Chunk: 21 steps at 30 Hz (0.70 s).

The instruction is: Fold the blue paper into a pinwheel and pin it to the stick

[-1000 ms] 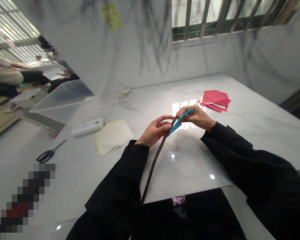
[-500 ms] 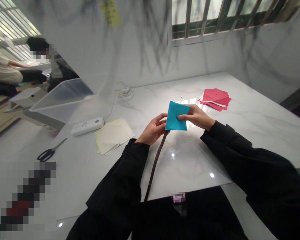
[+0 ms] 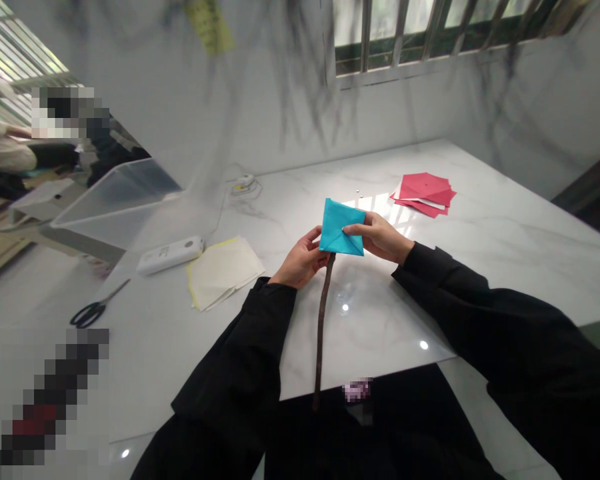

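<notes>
A bright blue square of folded paper [image 3: 341, 223], with crease lines near its bottom edge, is held up above the table between both hands. My right hand [image 3: 385, 238] pinches it from the right, the thumb across its front and the fingers behind. At the lower left, my left hand [image 3: 303, 259] has its fingers curled round the paper's edge, partly hidden behind it. A long, thin brown length [image 3: 322, 320], a stick or a cord, runs down from beneath the paper past the table's front edge; whether a hand grips its top is hidden.
Pale paper sheets with yellow edges [image 3: 225, 273] lie to the left, near a white oblong device [image 3: 171, 255] and black-handled scissors [image 3: 93, 312]. Red paper pieces [image 3: 425, 190] are stacked at the right. A clear plastic bin [image 3: 115, 207] stands far left, with people beyond.
The blue paper has shifted slightly left and tilted a little. The brown length's lower end has swung right, so it now hangs nearly straight down.
</notes>
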Each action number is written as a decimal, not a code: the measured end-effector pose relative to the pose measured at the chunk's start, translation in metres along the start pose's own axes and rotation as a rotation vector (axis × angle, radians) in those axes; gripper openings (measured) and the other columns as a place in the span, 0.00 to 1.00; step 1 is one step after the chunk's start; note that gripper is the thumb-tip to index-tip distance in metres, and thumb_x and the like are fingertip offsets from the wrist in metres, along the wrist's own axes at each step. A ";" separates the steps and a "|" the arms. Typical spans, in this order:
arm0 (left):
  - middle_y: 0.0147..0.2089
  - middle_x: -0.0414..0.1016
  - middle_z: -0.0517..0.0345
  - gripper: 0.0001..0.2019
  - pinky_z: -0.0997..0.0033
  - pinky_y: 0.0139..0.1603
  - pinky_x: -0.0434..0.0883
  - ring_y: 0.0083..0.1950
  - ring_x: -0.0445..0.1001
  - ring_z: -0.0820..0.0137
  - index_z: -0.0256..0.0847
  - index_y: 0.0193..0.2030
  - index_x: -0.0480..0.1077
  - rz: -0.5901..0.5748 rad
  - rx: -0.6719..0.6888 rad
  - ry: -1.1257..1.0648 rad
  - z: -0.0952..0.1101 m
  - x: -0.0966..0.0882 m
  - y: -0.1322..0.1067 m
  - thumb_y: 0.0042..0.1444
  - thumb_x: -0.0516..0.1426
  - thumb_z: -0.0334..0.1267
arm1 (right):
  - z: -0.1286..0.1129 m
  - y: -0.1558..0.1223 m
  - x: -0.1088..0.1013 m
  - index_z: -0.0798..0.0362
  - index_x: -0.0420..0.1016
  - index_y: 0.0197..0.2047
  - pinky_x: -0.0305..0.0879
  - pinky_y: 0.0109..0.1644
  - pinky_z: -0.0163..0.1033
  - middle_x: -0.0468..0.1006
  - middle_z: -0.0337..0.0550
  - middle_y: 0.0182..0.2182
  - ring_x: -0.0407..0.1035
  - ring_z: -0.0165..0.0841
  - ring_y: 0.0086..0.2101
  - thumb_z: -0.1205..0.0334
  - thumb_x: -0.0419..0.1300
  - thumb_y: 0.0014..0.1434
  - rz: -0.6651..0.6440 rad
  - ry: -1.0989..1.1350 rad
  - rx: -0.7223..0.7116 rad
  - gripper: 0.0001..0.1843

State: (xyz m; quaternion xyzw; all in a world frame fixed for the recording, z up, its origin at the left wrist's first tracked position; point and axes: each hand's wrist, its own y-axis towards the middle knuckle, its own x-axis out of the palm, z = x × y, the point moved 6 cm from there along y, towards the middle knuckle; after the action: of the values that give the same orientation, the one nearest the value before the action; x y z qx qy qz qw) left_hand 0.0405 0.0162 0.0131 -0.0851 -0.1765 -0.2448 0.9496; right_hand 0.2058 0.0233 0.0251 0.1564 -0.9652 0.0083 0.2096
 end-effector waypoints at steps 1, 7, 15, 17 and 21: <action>0.34 0.78 0.63 0.34 0.75 0.35 0.73 0.30 0.75 0.75 0.41 0.51 0.74 0.001 -0.001 0.006 -0.001 -0.001 0.001 0.37 0.81 0.40 | 0.001 0.000 0.001 0.53 0.81 0.46 0.81 0.50 0.45 0.87 0.47 0.44 0.82 0.42 0.42 0.58 0.81 0.46 0.006 0.015 0.004 0.25; 0.36 0.79 0.61 0.33 0.74 0.38 0.74 0.33 0.76 0.75 0.41 0.50 0.76 0.000 -0.010 0.032 -0.005 -0.003 0.003 0.36 0.81 0.42 | 0.004 -0.001 0.007 0.53 0.82 0.42 0.81 0.52 0.47 0.88 0.48 0.41 0.82 0.42 0.42 0.58 0.79 0.46 0.012 0.049 0.027 0.21; 0.30 0.74 0.62 0.29 0.75 0.32 0.68 0.29 0.71 0.76 0.38 0.48 0.78 -0.038 -0.010 0.059 -0.008 0.003 0.003 0.42 0.80 0.45 | 0.009 -0.001 0.010 0.53 0.81 0.40 0.79 0.42 0.40 0.86 0.43 0.37 0.79 0.36 0.34 0.58 0.77 0.47 0.026 0.070 0.046 0.18; 0.30 0.74 0.62 0.26 0.75 0.30 0.66 0.27 0.69 0.77 0.37 0.45 0.78 -0.051 -0.013 0.066 -0.009 0.005 0.003 0.44 0.79 0.47 | 0.010 -0.002 0.012 0.53 0.81 0.40 0.78 0.41 0.38 0.85 0.42 0.36 0.78 0.35 0.34 0.59 0.77 0.48 0.010 0.073 0.048 0.18; 0.28 0.72 0.62 0.25 0.75 0.29 0.64 0.25 0.67 0.78 0.37 0.41 0.76 -0.082 -0.021 0.069 -0.009 0.008 0.002 0.46 0.78 0.48 | 0.009 -0.003 0.015 0.53 0.81 0.41 0.76 0.41 0.37 0.85 0.43 0.37 0.78 0.34 0.34 0.58 0.78 0.48 -0.029 0.081 0.064 0.18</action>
State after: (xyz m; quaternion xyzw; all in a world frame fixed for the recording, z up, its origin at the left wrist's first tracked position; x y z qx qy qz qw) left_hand 0.0503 0.0122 0.0074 -0.0792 -0.1447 -0.2881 0.9433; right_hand 0.1904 0.0153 0.0224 0.1766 -0.9527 0.0427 0.2435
